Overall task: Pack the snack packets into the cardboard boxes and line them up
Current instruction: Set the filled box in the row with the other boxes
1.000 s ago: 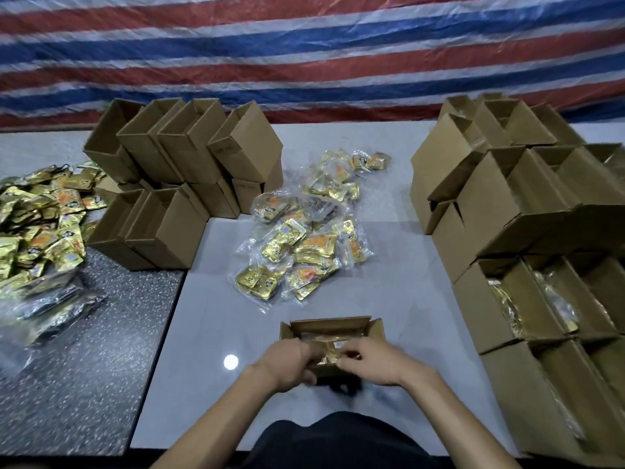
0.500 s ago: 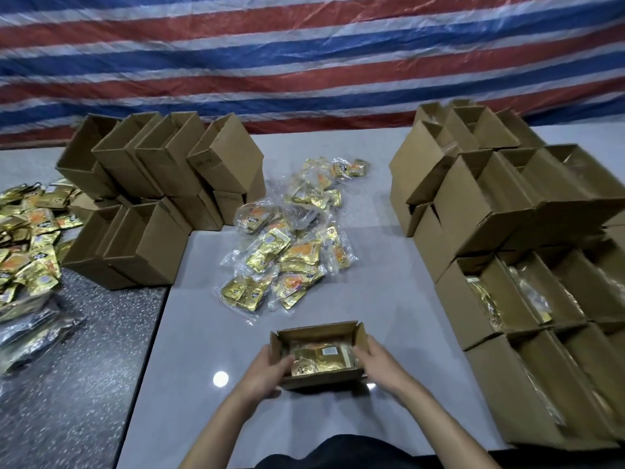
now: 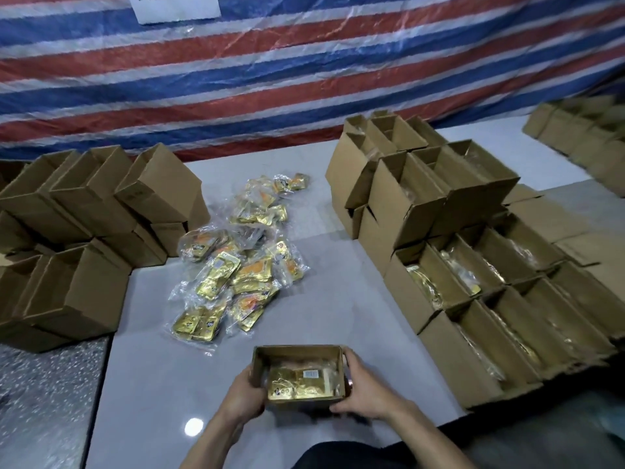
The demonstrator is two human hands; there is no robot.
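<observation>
Midway: we clasp a filled box in left hand and right hand; packed boxes right of our grip, loose packets ahead, empty boxes left.

White sign cut off, text blurred

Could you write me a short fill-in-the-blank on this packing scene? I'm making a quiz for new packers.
1. The open box in front of the person is held by ____ hands, the left hand and the right hand.
2. The packets inside that box are mostly ____ in colour.
3. The loose packets lie on the table in clear ____ bags.
4. The filled boxes stand on the person's ____ side.

Missing words: both; gold; plastic; right
</observation>
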